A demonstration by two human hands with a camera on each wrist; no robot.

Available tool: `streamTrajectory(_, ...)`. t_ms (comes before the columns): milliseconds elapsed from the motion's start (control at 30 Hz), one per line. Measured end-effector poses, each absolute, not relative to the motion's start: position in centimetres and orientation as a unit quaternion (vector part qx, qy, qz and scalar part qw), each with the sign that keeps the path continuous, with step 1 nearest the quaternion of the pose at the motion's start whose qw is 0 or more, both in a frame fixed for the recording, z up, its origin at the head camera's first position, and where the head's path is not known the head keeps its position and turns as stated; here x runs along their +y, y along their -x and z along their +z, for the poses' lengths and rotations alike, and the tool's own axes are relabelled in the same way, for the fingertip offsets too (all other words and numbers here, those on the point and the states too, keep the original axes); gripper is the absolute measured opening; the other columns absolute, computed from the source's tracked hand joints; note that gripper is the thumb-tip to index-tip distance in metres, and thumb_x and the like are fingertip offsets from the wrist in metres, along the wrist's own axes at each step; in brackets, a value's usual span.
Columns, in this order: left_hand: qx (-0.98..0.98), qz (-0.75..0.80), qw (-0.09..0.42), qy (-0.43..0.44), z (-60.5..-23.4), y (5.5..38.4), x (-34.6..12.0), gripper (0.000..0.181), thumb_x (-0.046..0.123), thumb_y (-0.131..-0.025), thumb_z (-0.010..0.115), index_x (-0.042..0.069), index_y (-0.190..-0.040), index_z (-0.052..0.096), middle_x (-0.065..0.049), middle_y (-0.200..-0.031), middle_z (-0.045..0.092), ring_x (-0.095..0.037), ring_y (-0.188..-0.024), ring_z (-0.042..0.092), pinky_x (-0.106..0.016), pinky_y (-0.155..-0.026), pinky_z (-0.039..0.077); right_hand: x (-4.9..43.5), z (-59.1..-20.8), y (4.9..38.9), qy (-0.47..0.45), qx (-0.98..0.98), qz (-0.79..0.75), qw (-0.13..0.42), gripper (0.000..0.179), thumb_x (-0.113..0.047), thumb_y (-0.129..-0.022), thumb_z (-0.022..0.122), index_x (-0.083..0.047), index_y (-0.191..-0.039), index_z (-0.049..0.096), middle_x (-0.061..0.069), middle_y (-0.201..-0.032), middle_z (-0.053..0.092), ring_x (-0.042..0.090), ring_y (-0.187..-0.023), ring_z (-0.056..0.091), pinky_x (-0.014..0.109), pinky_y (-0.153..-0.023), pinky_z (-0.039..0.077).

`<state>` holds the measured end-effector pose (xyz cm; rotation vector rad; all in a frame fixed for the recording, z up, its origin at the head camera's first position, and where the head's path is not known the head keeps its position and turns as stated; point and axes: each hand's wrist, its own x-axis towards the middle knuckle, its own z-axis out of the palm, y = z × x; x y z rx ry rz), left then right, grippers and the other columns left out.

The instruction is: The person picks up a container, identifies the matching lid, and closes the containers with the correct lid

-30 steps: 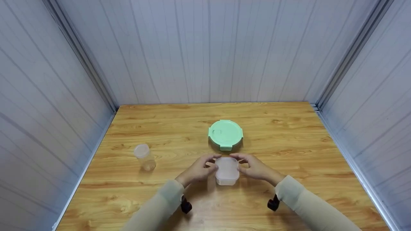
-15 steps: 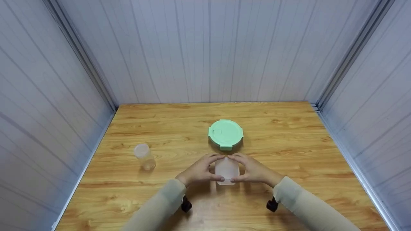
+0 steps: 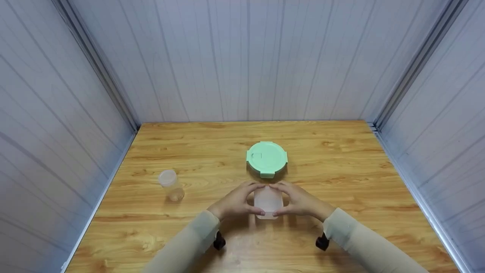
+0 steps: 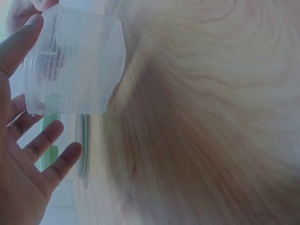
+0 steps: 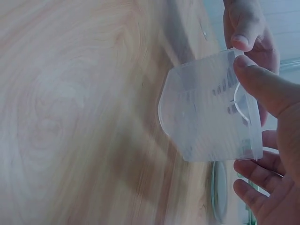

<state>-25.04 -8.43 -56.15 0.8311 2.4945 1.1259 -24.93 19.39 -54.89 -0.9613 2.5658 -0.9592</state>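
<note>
A small, translucent plastic food container (image 3: 268, 200) stands upright on the table with its pale lid uppermost. My left hand (image 3: 237, 199) spans its left part, the thumb at the near rim and the fingertips at the far rim. Mirroring it, my right hand (image 3: 301, 200) holds the right part the same way. The two thumbs lie close together, as do the index fingertips. In the left wrist view, the container's clear wall (image 4: 84, 65) shows below the lid edge, and the other fingers are spread past it. The right wrist view shows my right thumb (image 5: 262, 84) on the lid's rim.
Just beyond the hands sits a round container with a mint-green clip lid (image 3: 266, 157). A clear cylindrical jar with a whitish lid (image 3: 171, 185) stands off to the left. Panel walls (image 3: 246, 60) enclose the wooden table (image 3: 212, 144) at the back and sides.
Both thumbs have moved from the container's sides to its near rim, and the index fingertips have come closer together at the far rim. The container stays about where it was.
</note>
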Motion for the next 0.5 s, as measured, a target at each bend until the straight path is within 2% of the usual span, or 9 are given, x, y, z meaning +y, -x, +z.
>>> streamTrajectory(300, 0.867, 0.381, 0.149, -0.285, -56.2, 25.1, -8.9, 0.091, 0.056, -0.089, 0.087, 0.021, -0.164, 0.047, -0.008, -0.170, 0.044, -0.029, -0.158, 0.040, -0.056, -0.130, 0.035, 19.3, -54.9, 25.1, 0.323, 0.866, -0.360, 0.130, 0.094, -0.042, -0.084, 0.094, -0.004, -0.158, 0.052, 0.020, -0.156, 0.057, 0.045, -0.144, 0.054, 0.069, -0.118, 0.045)
streamTrajectory(500, 0.867, 0.413, 0.128, -0.248, -55.4, 25.6, -9.5, 0.080, 0.058, -0.096, 0.078, 0.021, -0.162, 0.050, -0.006, -0.168, 0.049, -0.033, -0.156, 0.045, -0.061, -0.127, 0.039, 19.9, -53.9, 25.9, 0.305, 0.867, -0.378, 0.110, 0.082, -0.040, -0.094, 0.087, -0.003, -0.158, 0.052, 0.023, -0.159, 0.055, 0.049, -0.146, 0.052, 0.071, -0.119, 0.043)
